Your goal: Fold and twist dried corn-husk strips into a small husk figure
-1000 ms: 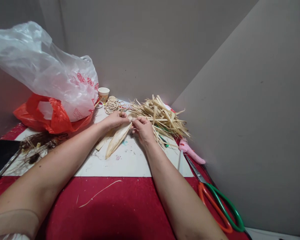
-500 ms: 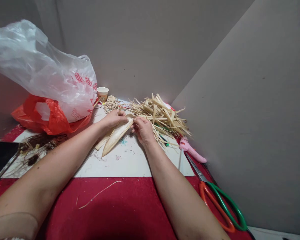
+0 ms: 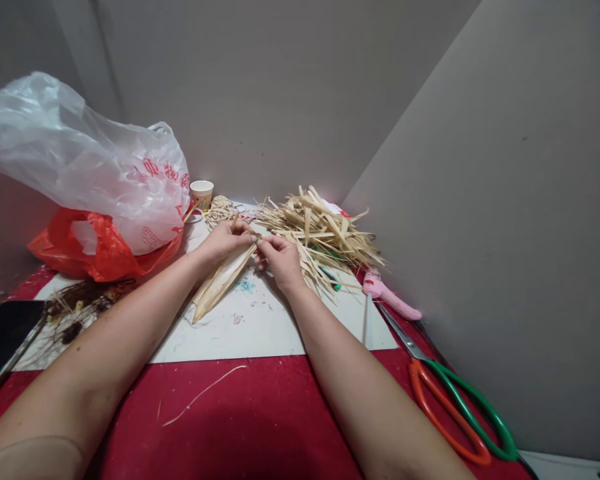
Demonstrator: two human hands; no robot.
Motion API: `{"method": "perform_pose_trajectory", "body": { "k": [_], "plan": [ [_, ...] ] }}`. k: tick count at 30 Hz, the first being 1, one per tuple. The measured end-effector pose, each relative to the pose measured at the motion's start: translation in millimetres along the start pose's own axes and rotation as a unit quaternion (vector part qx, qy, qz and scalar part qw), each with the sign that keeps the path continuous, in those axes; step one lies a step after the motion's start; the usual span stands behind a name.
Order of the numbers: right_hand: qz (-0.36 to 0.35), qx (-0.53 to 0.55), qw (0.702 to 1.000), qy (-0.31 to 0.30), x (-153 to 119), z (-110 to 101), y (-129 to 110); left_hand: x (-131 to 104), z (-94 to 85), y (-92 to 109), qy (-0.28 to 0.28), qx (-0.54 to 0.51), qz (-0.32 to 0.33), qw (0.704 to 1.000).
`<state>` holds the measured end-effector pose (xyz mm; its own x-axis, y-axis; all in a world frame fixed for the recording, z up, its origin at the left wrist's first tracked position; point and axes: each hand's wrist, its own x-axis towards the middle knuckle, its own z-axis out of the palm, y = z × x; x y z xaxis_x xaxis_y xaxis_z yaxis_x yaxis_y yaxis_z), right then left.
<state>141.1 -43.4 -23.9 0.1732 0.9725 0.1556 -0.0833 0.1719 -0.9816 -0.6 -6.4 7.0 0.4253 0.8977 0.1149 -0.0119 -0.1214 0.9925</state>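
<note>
A pale, dried leaf, like a corn husk (image 3: 223,283), slants down to the left from my fingers, its pointed end low over the white sheet (image 3: 220,343). My left hand (image 3: 226,241) pinches its upper end between thumb and fingers. Close beside it, my right hand (image 3: 280,260) is closed at the same end, thumb and forefinger pressed together and nearly touching the left thumb. Just behind my right hand lies a heap of dry straw-coloured strips (image 3: 325,227). What exactly sits between the fingertips is too small to make out.
Orange-and-green-handled scissors (image 3: 457,400) and a pink glue gun (image 3: 390,297) lie at the right. A paper cup (image 3: 202,195) and coiled cord (image 3: 221,210) stand behind. Plastic bags (image 3: 130,200), dark dried roots (image 3: 75,310) and a black-screened device (image 3: 7,333) occupy the left. Grey walls enclose the table.
Both hands have drawn closer together at the husk's upper end. The husk has turned steeper and narrower, its tip shifting left. The whole view has shifted slightly.
</note>
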Motion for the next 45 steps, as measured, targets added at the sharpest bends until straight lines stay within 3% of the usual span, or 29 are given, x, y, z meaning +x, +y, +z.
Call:
{"method": "perform_pose_trajectory", "body": {
  "k": [9, 18, 22, 26, 33, 45],
  "plan": [
    [-0.077, -0.099, 0.992, 0.004, -2, 0, 1, 2, -3.8, 3, -0.028, 0.02, -0.01, 0.999],
    [0.019, 0.034, 0.999, 0.029, -2, 6, 0, 2, -0.2, 2, -0.055, -0.036, -0.036, 0.997],
    [0.019, 0.059, 0.998, 0.018, 0, 4, 1, 3, -8.1, 5, -0.081, -0.027, -0.083, 0.993],
    [0.008, 0.069, 0.997, 0.047, 2, 0, 0, 2, -14.3, 7, -0.089, 0.017, -0.132, 0.987],
    [0.079, 0.057, 0.994, -0.054, 1, -3, 0, 2, -12.5, 2, -0.08, -0.014, -0.096, 0.992],
    [0.11, 0.023, 0.989, -0.095, -3, -3, -4, -1, -4.8, 7, -0.009, 0.009, -0.074, 0.997]
  ]
}}
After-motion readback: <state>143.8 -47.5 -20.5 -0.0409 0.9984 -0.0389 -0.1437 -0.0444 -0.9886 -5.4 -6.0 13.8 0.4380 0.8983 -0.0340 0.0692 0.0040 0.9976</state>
